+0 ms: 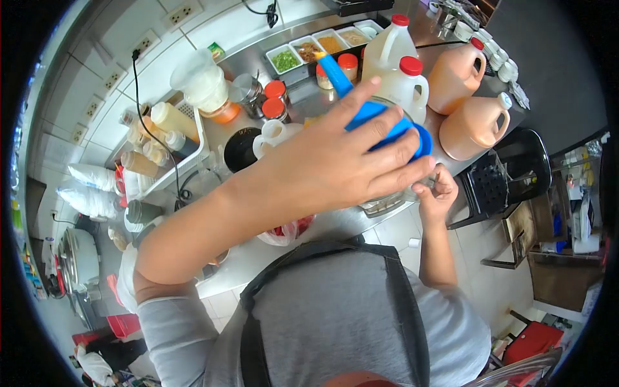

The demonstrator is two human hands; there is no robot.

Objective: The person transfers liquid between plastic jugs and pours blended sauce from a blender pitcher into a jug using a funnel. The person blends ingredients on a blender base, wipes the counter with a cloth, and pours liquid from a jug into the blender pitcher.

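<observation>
My left hand (348, 148) reaches across from the left, its back turned up and its fingers laid over a blue plastic piece (335, 75) with a narrow arm, a yellow tip and a rounded end. Its exact kind does not show. Under that hand is a clear container (385, 205), mostly hidden. My right hand (438, 193) is beside the container, thumb and fingers curled together; what they hold, if anything, I cannot make out. Behind the blue piece stand red-capped jugs of pale liquid (409, 90).
Orange jugs (456, 74) stand at the right, near a black chair (516, 168). White trays of toppings (284, 59) line the back. Red-lidded jars (275, 108), a black bowl (242, 148) and a basket of bottles (203, 155) are left. A black cord (138, 97) hangs there.
</observation>
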